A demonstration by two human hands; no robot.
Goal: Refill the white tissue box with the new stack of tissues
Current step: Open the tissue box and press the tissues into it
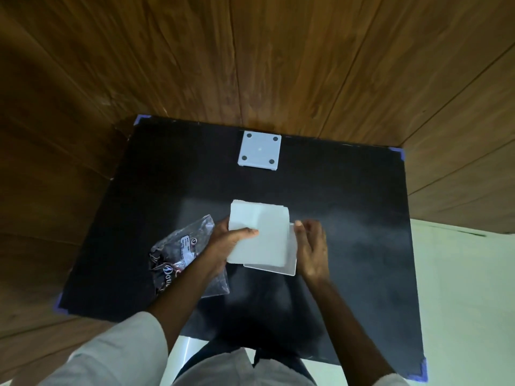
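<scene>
A white stack of tissues (266,232) is held flat over the middle of the black table. My left hand (228,242) grips its left edge, thumb on top. Under the stack sits the white tissue box (291,267); only its right and near rims show. My right hand (312,247) rests against the box's right side with its fingers upright; whether it grips the wall is unclear. The box's white base panel (259,150), with four dark round feet, lies flat at the table's far edge.
A crinkled clear plastic wrapper (178,254) with dark print lies left of the box, partly under my left forearm. The black table top (362,218) has blue tape at its corners. Wooden walls stand behind and left; pale floor lies to the right.
</scene>
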